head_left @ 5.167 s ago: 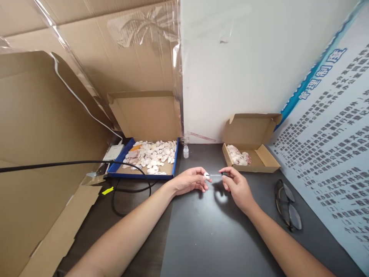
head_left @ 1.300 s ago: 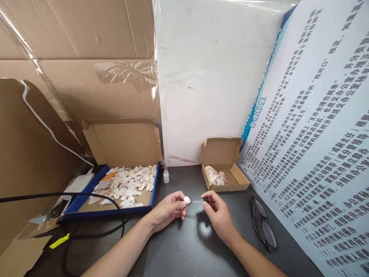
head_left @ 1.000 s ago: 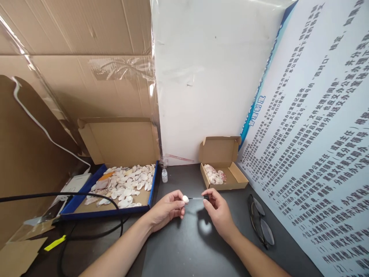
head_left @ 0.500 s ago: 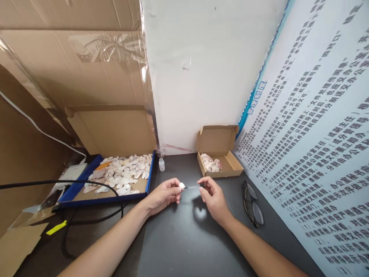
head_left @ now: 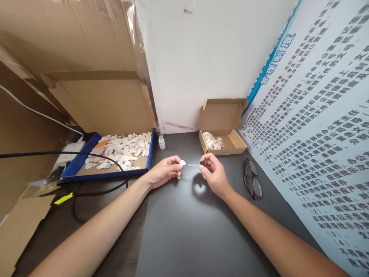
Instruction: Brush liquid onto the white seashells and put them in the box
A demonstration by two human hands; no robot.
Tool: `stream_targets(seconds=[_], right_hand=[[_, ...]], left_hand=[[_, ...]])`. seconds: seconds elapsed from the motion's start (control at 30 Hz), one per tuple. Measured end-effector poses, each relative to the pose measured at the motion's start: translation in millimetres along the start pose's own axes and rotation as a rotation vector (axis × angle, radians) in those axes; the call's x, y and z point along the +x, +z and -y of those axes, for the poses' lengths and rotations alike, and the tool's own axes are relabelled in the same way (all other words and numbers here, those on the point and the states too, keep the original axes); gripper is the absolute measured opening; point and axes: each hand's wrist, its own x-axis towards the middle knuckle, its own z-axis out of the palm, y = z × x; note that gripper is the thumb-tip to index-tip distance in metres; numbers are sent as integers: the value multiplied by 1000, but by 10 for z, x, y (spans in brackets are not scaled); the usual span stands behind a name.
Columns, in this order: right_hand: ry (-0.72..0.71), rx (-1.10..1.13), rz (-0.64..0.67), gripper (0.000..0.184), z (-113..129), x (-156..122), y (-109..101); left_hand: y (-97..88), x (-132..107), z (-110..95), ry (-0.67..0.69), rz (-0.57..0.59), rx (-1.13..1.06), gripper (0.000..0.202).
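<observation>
My left hand (head_left: 167,171) is closed, pinching a small white seashell (head_left: 182,162) between thumb and fingers. In my right hand (head_left: 212,173) the fingertips are closed on the dark end of a thin applicator brush (head_left: 192,165). Its pale shaft runs level toward the left, and its dark tip meets the shell's edge; whether it touches is too small to tell. Both hands hover over the dark tabletop (head_left: 178,227). Behind them stands a small clear bottle (head_left: 162,142) with a label.
A blue-edged box (head_left: 106,176) full of shells is at left, its lid raised. At back right, a smaller cardboard box (head_left: 219,152) holds shells. Glasses (head_left: 252,179) lie to the right. A black cable (head_left: 100,189) loops near my left forearm, beside a yellow strip (head_left: 63,198).
The view has tilted down, so the boxes and hands sit higher in the picture. Both hands keep their hold, and the brush still points at the shell.
</observation>
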Motion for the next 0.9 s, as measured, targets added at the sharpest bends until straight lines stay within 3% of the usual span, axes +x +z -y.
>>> stream_targets(seconds=[0.9], right_hand=[[11,11,3,22,16,4,-14]], left_hand=[[-13,-10,0,10,20,-17,28]])
